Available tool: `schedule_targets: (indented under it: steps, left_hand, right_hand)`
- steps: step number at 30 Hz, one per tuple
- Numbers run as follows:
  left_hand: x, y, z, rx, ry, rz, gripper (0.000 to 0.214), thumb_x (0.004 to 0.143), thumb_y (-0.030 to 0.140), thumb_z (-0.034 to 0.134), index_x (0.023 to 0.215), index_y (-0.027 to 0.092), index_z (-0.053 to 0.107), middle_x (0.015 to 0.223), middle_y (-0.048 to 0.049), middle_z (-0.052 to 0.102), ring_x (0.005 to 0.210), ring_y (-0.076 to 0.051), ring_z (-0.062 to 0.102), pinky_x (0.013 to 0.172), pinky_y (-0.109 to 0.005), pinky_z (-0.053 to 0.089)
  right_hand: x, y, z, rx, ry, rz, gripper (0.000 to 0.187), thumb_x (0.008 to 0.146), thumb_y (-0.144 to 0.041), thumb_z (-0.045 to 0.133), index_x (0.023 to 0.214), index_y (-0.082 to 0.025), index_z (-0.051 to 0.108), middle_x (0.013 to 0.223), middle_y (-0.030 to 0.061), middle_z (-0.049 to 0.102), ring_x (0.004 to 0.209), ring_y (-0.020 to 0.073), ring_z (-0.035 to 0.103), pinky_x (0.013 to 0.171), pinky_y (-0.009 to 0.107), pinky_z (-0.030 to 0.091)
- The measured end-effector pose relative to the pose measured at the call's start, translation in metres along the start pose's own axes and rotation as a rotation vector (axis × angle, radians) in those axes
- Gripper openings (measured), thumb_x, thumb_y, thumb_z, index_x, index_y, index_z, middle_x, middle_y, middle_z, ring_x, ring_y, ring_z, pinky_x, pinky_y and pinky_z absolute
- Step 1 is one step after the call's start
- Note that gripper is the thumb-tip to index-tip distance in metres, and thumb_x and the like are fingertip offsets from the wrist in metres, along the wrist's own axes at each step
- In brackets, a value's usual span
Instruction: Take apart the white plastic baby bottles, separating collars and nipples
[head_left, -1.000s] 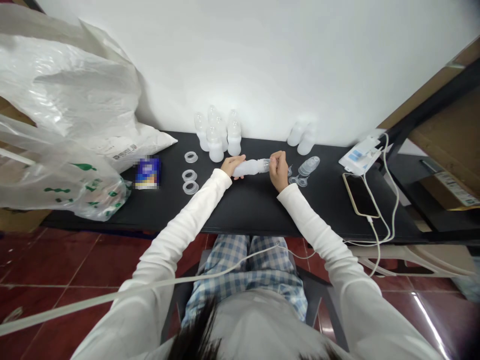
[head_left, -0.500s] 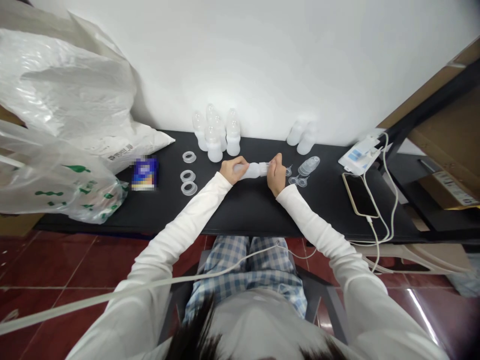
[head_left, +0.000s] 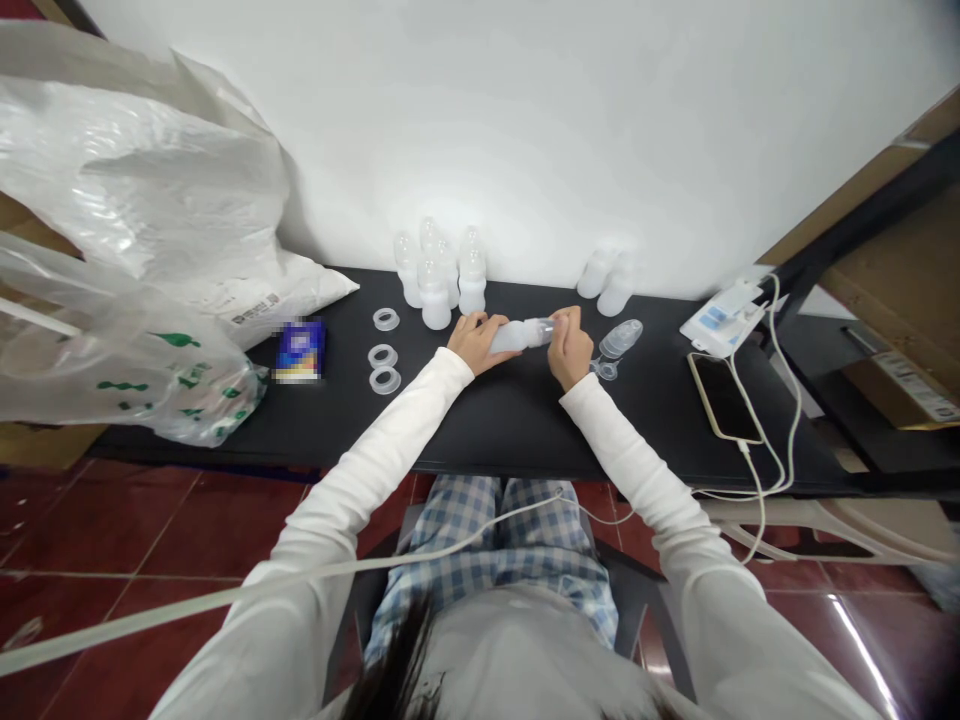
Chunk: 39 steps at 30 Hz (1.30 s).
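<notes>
A white baby bottle (head_left: 511, 337) lies sideways between my two hands above the black table. My left hand (head_left: 478, 342) is wrapped round its body from the left. At the bottle's clear right end, my right hand (head_left: 571, 350) is closed with the fingertips pinching; the exact part between them is partly hidden. Just right of that hand lie small clear teats (head_left: 607, 370) and a clear bottle cap (head_left: 621, 339). Several capped baby bottles (head_left: 436, 307) stand behind my left hand. Clear collar rings (head_left: 385, 380) lie farther left.
Two white bottles without caps (head_left: 616, 292) stand at the back right by the wall. A phone (head_left: 724, 398) on a cable and a white power strip (head_left: 721, 318) lie at the right. Plastic bags (head_left: 187, 370) and a blue pack (head_left: 300, 350) occupy the left.
My left hand has shifted its grip on the bottle, its fingers now lying over the body. The bottle's clear end shows more beside my right fingertips. The view has moved slightly.
</notes>
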<state>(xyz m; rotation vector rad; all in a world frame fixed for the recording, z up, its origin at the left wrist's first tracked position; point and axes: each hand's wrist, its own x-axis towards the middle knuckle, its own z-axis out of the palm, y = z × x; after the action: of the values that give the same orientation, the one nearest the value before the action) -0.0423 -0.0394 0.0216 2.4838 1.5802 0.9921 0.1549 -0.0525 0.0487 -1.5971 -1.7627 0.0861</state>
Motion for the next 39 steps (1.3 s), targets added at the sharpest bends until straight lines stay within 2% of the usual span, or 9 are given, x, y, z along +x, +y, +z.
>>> schedule_targets:
  steps: [4,8,12,16,21,25,29,35,39]
  left_hand:
    - [-0.004,-0.010,0.017,-0.069,0.192,-0.236,0.065,0.081,0.067,0.064,0.117,0.013,0.056,0.107,-0.0175,0.064,0.109,-0.033,0.059,0.098,-0.046,0.046]
    - [-0.007,-0.024,0.033,-0.143,0.328,-0.329,0.069,0.087,0.068,0.053,0.119,0.007,0.049,0.110,-0.0215,0.057,0.113,-0.035,0.057,0.103,-0.052,0.044]
    - [-0.008,-0.028,0.038,-0.163,0.388,-0.338,0.063,0.086,0.056,0.061,0.119,0.004,0.048,0.109,-0.0218,0.055,0.113,-0.035,0.057,0.105,-0.055,0.045]
    - [-0.006,-0.029,0.033,-0.169,0.430,-0.380,0.067,0.079,0.039,0.072,0.129,0.004,0.043,0.112,-0.0200,0.054,0.104,-0.029,0.060,0.102,-0.051,0.050]
    - [-0.001,-0.029,0.026,-0.156,0.386,-0.420,0.059,0.078,0.034,0.074,0.124,0.009,0.047,0.115,-0.0189,0.054,0.107,-0.027,0.063,0.098,-0.043,0.053]
    - [0.001,-0.026,0.023,-0.151,0.352,-0.429,0.041,0.083,0.038,0.069,0.109,0.013,0.050,0.110,-0.0190,0.057,0.103,-0.031,0.065,0.089,-0.047,0.055]
    - [0.002,-0.023,0.019,-0.140,0.300,-0.413,0.023,0.088,0.036,0.061,0.098,0.018,0.050,0.104,-0.0161,0.059,0.105,-0.032,0.065,0.094,-0.049,0.052]
    - [0.003,-0.019,0.012,-0.138,0.252,-0.461,0.010,0.091,0.025,0.054,0.098,0.020,0.050,0.107,-0.0144,0.059,0.104,-0.027,0.063,0.094,-0.045,0.051]
    - [0.004,-0.019,0.011,-0.118,0.211,-0.467,0.015,0.088,0.012,0.051,0.102,0.019,0.050,0.110,-0.0147,0.058,0.106,-0.024,0.060,0.095,-0.042,0.050]
  right_hand:
    - [0.009,0.007,-0.013,-0.140,0.022,0.053,0.041,0.104,-0.036,0.020,0.114,-0.016,0.054,0.083,0.0069,0.070,0.068,0.0191,0.061,0.063,0.029,0.029]
    - [0.017,0.010,-0.023,-0.432,-0.166,-0.044,0.046,0.104,-0.041,0.029,0.091,-0.015,0.065,0.084,0.0108,0.072,0.071,0.0186,0.061,0.063,0.029,0.021]
    - [0.018,0.014,-0.027,-0.602,-0.263,-0.130,0.053,0.104,-0.037,0.029,0.085,-0.012,0.072,0.082,0.0162,0.074,0.073,0.0212,0.062,0.068,0.033,0.025]
    - [0.018,0.024,-0.023,-0.640,-0.235,-0.224,0.047,0.101,-0.032,0.034,0.085,-0.011,0.073,0.079,0.0174,0.073,0.080,0.0251,0.061,0.073,0.036,0.029]
    - [0.020,0.040,-0.014,-0.608,-0.180,-0.238,0.032,0.098,-0.033,0.045,0.087,-0.015,0.070,0.081,0.0128,0.069,0.081,0.0234,0.056,0.072,0.034,0.035]
    - [0.020,0.048,-0.012,-0.533,-0.182,-0.223,0.020,0.094,-0.030,0.054,0.088,-0.016,0.066,0.092,0.0140,0.065,0.086,0.0238,0.054,0.072,0.033,0.038]
    - [0.018,0.048,-0.012,-0.509,-0.201,-0.211,0.014,0.090,-0.022,0.056,0.095,-0.013,0.065,0.106,0.0190,0.060,0.094,0.0272,0.053,0.073,0.035,0.040]
    - [0.018,0.050,-0.008,-0.504,-0.258,-0.232,0.027,0.083,-0.002,0.044,0.100,-0.011,0.064,0.111,0.0202,0.057,0.098,0.0268,0.051,0.072,0.035,0.041]
    - [0.020,0.055,-0.007,-0.496,-0.249,-0.285,0.035,0.079,0.003,0.040,0.099,-0.012,0.064,0.107,0.0191,0.057,0.093,0.0258,0.050,0.073,0.037,0.042]
